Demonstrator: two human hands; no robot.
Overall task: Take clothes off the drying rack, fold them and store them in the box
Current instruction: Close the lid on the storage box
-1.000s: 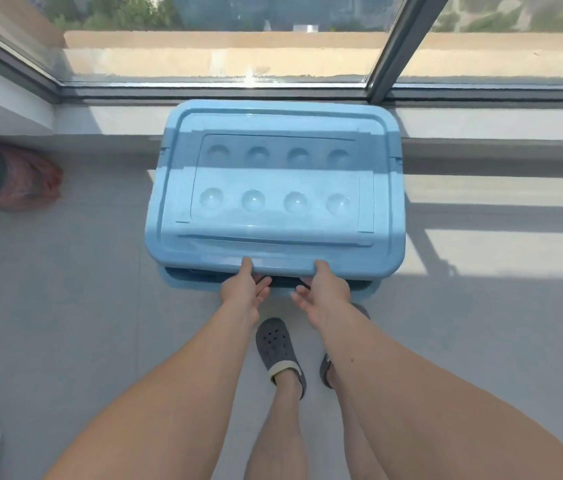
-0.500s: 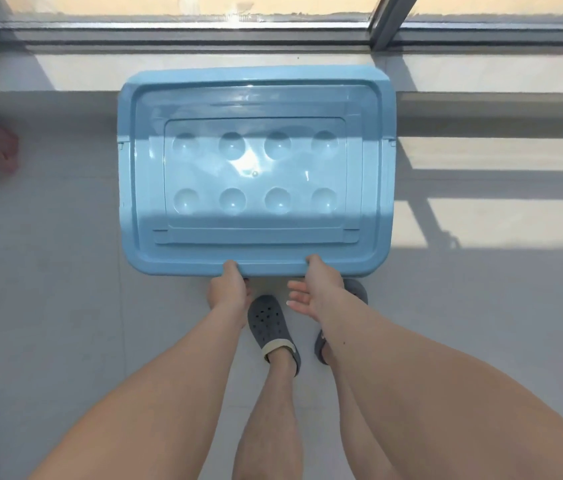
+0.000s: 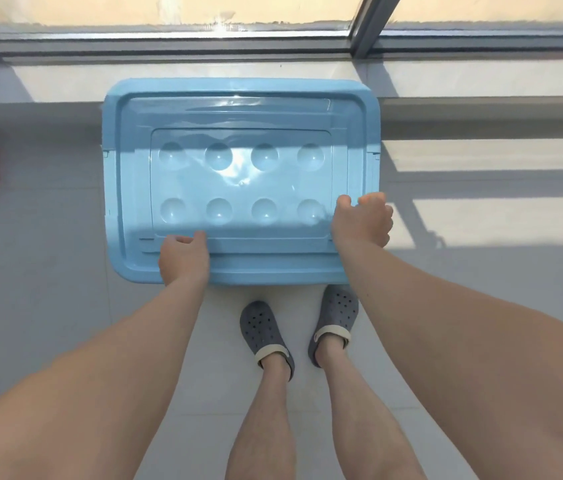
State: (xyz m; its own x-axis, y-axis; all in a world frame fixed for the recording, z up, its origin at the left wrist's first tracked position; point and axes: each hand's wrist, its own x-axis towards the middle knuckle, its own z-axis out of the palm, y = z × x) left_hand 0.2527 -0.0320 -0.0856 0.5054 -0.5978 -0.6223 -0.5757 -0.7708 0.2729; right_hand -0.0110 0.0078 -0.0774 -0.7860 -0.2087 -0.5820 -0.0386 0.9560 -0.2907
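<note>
Head view: the blue box lid (image 3: 242, 181) sits shut; left hand (image 3: 185, 259) and right hand (image 3: 363, 220) rest loosely curled on it, apparently gripping nothing. Storing looks finished.

Only one view was provided, taken from a camera worn on the head and aimed steeply down and forward. The blue box lid (image 3: 242, 181) was seen almost from straight above, filling the middle at close range. The window frame (image 3: 373, 26) was caught along the top edge, the grey clogs (image 3: 266, 332) and bare legs below. Wide-angle bending was seen at the borders.
</note>
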